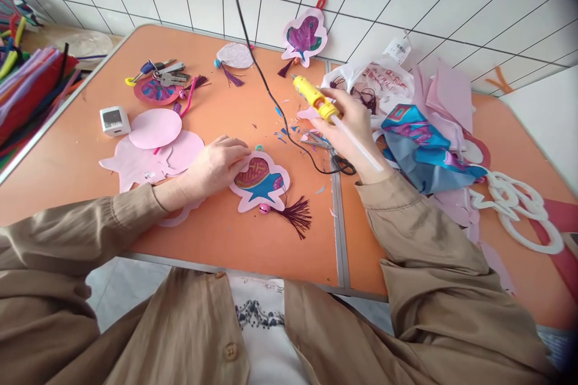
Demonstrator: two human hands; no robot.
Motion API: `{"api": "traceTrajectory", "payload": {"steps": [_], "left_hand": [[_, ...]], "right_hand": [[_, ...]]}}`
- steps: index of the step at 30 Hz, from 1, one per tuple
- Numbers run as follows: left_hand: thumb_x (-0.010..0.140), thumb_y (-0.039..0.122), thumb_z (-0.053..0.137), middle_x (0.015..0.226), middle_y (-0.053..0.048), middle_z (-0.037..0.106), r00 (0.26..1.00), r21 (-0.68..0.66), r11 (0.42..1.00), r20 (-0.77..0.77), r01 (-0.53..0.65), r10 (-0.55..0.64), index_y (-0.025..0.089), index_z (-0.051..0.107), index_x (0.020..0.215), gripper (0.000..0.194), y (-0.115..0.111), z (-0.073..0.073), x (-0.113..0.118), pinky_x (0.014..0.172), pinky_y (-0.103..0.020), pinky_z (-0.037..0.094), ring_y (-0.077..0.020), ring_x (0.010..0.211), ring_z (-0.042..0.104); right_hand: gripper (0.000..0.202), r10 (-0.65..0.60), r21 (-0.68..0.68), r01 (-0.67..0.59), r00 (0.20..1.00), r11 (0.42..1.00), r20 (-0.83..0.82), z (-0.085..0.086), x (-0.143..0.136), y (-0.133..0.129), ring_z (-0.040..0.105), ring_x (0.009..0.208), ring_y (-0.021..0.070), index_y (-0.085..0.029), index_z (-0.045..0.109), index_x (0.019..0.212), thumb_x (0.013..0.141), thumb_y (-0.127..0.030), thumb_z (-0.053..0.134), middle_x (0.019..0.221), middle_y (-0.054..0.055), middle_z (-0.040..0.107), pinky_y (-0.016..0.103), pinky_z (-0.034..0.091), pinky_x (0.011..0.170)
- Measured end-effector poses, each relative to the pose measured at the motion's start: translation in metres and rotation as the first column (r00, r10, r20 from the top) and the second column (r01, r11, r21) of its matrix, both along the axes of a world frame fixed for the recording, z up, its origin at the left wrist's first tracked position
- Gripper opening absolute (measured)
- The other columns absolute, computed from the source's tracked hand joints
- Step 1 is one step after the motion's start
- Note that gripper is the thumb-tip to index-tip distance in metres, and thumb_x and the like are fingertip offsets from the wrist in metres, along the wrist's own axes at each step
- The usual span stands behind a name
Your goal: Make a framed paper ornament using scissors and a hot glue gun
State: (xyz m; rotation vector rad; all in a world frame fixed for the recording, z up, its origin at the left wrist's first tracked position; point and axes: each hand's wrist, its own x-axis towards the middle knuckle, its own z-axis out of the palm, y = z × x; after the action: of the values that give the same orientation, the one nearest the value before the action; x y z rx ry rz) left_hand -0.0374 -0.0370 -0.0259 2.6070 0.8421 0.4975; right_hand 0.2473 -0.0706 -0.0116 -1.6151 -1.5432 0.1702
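My right hand is closed round a yellow hot glue gun, its nozzle toward the upper left and a long clear glue stick out of its back. My left hand, fingers bent together, grips the upper left edge of a scalloped pendant. This pendant lies on the table, pink-bordered with brown and blue fabric, a green loop on top. A pink bell and a dark purple tassel are at its lower side. Scissors lie below my right hand, partly hidden.
Pink cut-outs, a white adapter and keys are at left. A purple pendant leans on the tiled wall. Blue fabric and white rings lie at right. A black cord crosses the table.
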Motion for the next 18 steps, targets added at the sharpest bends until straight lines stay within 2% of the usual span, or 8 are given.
{"api": "traceTrajectory", "payload": {"steps": [4,8,13,16,18], "left_hand": [[0.089,0.03,0.047,0.102,-0.008,0.071,0.972,-0.115,0.978,-0.182,-0.172,0.15,0.017,0.071,0.1,0.029,0.009,0.012,0.012,0.078,-0.033,0.052,-0.0214,0.088,0.066],[0.09,0.04,0.047,0.097,-0.008,0.069,0.946,-0.119,0.975,-0.287,-0.188,0.147,0.017,0.069,0.09,0.032,0.007,0.018,0.026,0.074,-0.034,0.048,-0.0239,0.087,0.065],[0.085,0.039,0.053,0.095,-0.008,0.066,0.94,-0.083,0.971,-0.279,-0.225,0.194,0.018,0.063,0.085,0.023,0.003,0.011,0.032,0.069,-0.034,0.044,-0.0259,0.09,0.063],[0.083,0.038,0.055,0.09,-0.006,0.065,0.942,-0.142,0.96,-0.27,-0.241,0.197,0.019,0.058,0.076,0.02,0.004,0.009,0.031,0.065,-0.032,0.04,-0.0226,0.082,0.061],[0.08,0.037,0.057,0.081,-0.004,0.063,0.955,-0.231,0.941,-0.226,-0.246,0.194,0.02,0.055,0.072,0.019,0.005,0.009,0.028,0.061,-0.03,0.038,-0.0194,0.074,0.058]], "right_hand": [[0.056,-0.035,-0.124,0.072,0.96,0.99,0.277,-0.006,0.001,0.001,0.068,0.104,0.0301,-0.02,0.056,0.133,0.078,-0.015,0.065,0.113,0.011,0.071,0.046,0.053,0.09],[0.063,0.022,-0.162,0.047,0.916,0.986,0.402,-0.013,0.002,0.002,0.065,0.11,0.0344,-0.015,0.052,0.137,0.076,-0.013,0.065,0.122,0.016,0.068,0.05,0.051,0.094],[0.065,0.094,-0.118,-0.04,0.866,0.992,0.492,-0.019,-0.003,0.002,0.062,0.111,0.0328,-0.015,0.045,0.143,0.079,-0.009,0.056,0.122,0.015,0.066,0.05,0.05,0.094],[0.067,0.129,-0.103,-0.088,0.844,0.991,0.521,-0.02,-0.008,0.001,0.06,0.112,0.0322,-0.012,0.046,0.142,0.076,-0.004,0.054,0.121,0.016,0.065,0.049,0.048,0.097],[0.067,0.145,-0.106,-0.105,0.837,0.989,0.528,-0.021,-0.01,0.001,0.059,0.114,0.0329,-0.01,0.047,0.141,0.074,-0.001,0.052,0.122,0.018,0.064,0.049,0.047,0.099]]}}
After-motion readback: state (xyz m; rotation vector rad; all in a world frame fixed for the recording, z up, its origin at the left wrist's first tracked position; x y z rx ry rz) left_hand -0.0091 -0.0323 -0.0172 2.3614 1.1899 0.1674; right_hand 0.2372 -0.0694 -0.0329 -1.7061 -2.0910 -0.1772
